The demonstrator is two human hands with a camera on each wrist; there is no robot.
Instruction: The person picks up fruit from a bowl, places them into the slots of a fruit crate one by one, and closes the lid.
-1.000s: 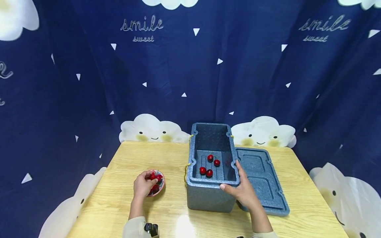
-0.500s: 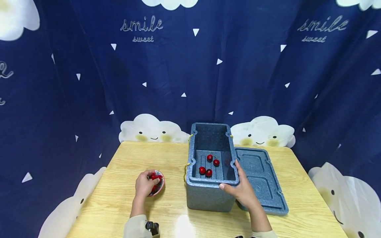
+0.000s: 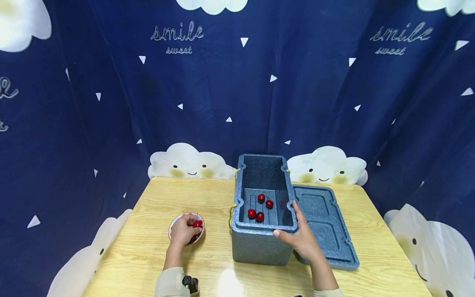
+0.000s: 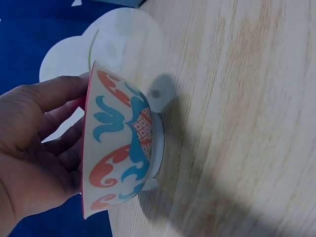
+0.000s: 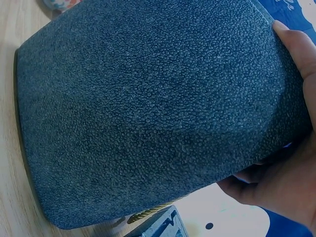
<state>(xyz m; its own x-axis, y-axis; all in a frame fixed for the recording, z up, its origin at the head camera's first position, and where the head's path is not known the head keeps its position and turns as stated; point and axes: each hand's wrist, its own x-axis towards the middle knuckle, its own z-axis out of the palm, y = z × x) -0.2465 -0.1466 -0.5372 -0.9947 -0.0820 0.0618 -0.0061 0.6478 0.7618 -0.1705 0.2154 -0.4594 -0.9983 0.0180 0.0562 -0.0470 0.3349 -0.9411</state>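
Note:
My left hand (image 3: 182,232) reaches into a small bowl (image 4: 121,143) with a red rim and an orange and teal pattern. Its thumb and fingers close around a red cherry (image 3: 198,224); in the left wrist view the bowl wall hides the fingertips. My right hand (image 3: 305,239) grips the near right corner of a deep blue-grey foam box (image 5: 148,108), thumb on the front rim and fingers along the side. Several red cherries (image 3: 261,198) lie on the box floor.
The matching lid (image 3: 324,222) lies flat on the wooden table (image 3: 178,192), right of the box. Yellow rope (image 3: 231,218) hangs on the box's left side. Behind the table falls a dark blue curtain (image 3: 208,90) with cloud prints.
My left hand has shifted slightly right and deeper over the bowl, its fingers drawing around a cherry. My right hand keeps its hold on the box.

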